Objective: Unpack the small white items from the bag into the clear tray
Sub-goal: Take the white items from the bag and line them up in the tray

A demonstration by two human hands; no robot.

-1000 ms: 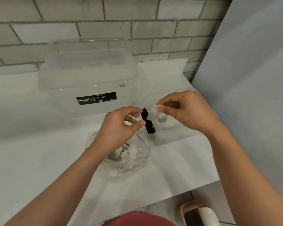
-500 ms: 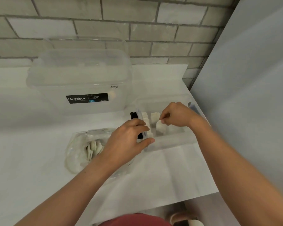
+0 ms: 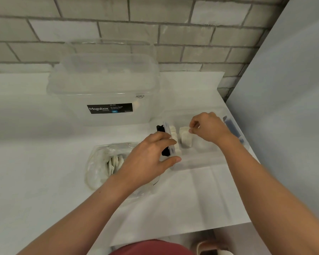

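A clear tray (image 3: 201, 161) with a black clip on its left end and a blue one on its right sits on the white table. Small white items (image 3: 185, 138) stand in rows inside its left part. My left hand (image 3: 151, 157) grips the tray's left end, fingers over the black clip and thumb on the front wall. My right hand (image 3: 209, 127) is inside the tray, thumb and forefinger pinching the top edge of a white item in the second row. To the left, partly under my left wrist, lies the crumpled clear bag (image 3: 103, 162) with more white round items in it.
A big clear lidded Megabox storage box (image 3: 103, 85) stands behind the bag against the brick wall. A grey panel (image 3: 284, 107) closes off the right side. The table's front edge runs just before my body, with a shoe (image 3: 214, 248) on the floor below.
My right hand came down from above the table into the tray with a white item and stays at the second row. My left hand moved onto the tray's left end.
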